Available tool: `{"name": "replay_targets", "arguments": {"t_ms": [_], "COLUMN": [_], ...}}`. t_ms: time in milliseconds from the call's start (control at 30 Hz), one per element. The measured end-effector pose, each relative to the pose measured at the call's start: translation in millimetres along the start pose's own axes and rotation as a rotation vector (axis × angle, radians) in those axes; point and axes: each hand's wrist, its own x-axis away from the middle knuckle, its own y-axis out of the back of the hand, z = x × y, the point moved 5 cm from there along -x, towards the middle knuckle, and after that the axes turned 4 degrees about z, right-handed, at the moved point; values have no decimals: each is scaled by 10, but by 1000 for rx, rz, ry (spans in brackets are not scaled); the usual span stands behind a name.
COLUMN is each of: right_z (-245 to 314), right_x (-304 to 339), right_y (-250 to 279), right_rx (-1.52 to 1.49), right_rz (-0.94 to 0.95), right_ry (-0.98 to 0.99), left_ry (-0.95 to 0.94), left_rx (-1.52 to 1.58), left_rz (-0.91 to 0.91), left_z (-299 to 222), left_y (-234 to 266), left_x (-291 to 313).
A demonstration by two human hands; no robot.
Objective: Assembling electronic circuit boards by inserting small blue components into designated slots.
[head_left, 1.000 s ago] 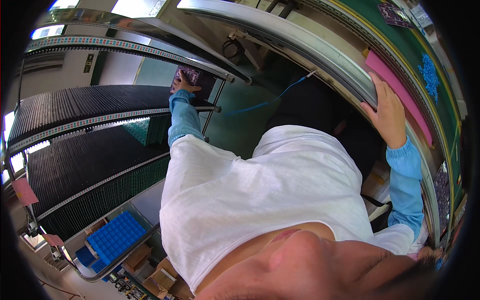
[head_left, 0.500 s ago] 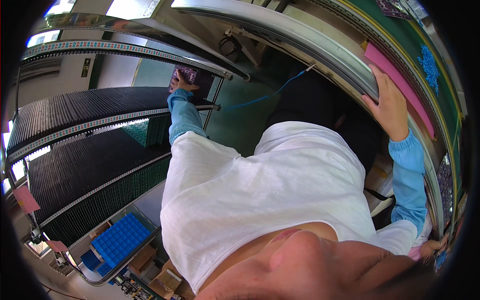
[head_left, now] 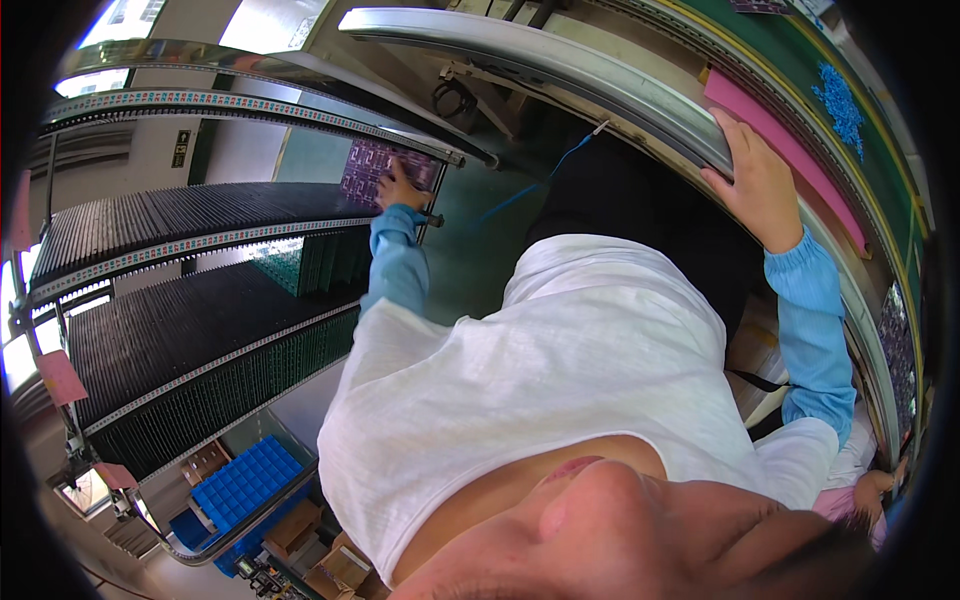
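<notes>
left hand (head_left: 398, 188) splayed, grip unclear, on flat circuit board (head_left: 366, 162), long axis seemingly left-right; right hand (head_left: 757, 188) loose over metal rail (head_left: 602, 74).

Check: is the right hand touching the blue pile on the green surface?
Apart. The head view shows the pink strip lying between the right hand and the blue pile.

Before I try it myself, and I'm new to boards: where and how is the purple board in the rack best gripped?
Probably by its right-hand edge, coming from the wearer's side, as the left hand does. The purple board looks broad and flat, and black dividers crowd its left, while none show at its right.
</notes>
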Motion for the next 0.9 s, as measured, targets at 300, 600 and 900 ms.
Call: {"name": "replay_targets", "arguments": {"t_ms": [300, 600, 900], "right_z": [15, -510, -1794], "right_x": [222, 792, 1571], "right_y": [320, 734, 832], "right_rx": [-343, -1493, -1645], "right_rz": [-164, -325, -242], "right_ry": [206, -302, -479], "left_ry": [-1192, -1734, -1372], "left_rx": [500, -31, 982], "left_rz": [-226, -663, 786], "left_z": [-2047, -4474, -5541], "left_y": [2811, 3464, 2810], "left_x": [2462, 3903, 2758]}}
